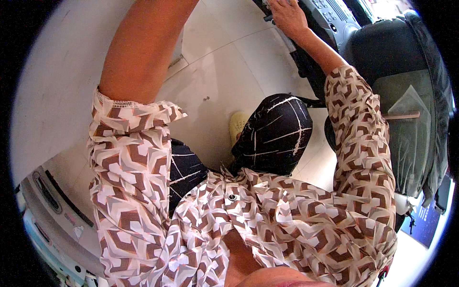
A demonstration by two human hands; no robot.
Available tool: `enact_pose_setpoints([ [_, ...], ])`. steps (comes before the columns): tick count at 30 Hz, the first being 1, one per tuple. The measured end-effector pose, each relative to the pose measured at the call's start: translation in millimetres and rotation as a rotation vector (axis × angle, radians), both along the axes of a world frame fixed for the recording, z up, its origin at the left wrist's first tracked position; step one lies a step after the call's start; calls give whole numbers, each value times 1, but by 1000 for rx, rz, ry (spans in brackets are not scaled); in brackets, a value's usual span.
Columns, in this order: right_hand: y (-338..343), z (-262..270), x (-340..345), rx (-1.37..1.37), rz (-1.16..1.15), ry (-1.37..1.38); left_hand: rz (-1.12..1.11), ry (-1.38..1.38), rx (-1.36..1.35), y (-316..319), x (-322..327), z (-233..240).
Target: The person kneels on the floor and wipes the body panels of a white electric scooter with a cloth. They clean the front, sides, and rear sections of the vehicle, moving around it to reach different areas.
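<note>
My left hand is out of view; its bare forearm runs up past the top edge of the picture. Near the top right, my right hand lies against the dark side of what looks like a motor scooter. A bit of something pale shows at its fingertips, which the picture's edge partly cuts off, so its grip is unclear. Just right of this hand is a grey plastic footboard with X-shaped ridges. Before me, light floor tiles stretch between my arms.
A black seat-like part and a clear plastic sheet or pouch are at right. My bent knee and yellow clog are below. A pale, smooth surface borders the left. Grey hard-shell cases stand lower left.
</note>
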State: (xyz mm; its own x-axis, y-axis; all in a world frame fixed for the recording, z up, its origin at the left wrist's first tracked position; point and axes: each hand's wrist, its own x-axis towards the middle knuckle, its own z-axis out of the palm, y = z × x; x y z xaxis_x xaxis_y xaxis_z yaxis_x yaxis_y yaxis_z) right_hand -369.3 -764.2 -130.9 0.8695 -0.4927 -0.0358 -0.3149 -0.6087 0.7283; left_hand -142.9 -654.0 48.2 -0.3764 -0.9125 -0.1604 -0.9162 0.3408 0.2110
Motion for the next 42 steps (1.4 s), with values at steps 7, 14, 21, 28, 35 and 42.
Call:
enact_pose_setpoints([
  [7,32,-9,-64,-151,16,-13,1,1,6,-1,-2,-2],
  [14,78,13,-109,-149,-37,-11,-9,5,7,0,-5,-7],
  [21,123,51,-113,50,-355,203,-22,6,19,-2,-11,-13],
  [28,161,125,-132,-4,-124,-467,0,-29,64,1,-5,-21],
  [35,181,110,-171,344,-422,-748,6,-33,40,5,-2,-28],
  [42,111,106,-116,421,-367,-795,-50,-35,-105,13,4,-50],
])
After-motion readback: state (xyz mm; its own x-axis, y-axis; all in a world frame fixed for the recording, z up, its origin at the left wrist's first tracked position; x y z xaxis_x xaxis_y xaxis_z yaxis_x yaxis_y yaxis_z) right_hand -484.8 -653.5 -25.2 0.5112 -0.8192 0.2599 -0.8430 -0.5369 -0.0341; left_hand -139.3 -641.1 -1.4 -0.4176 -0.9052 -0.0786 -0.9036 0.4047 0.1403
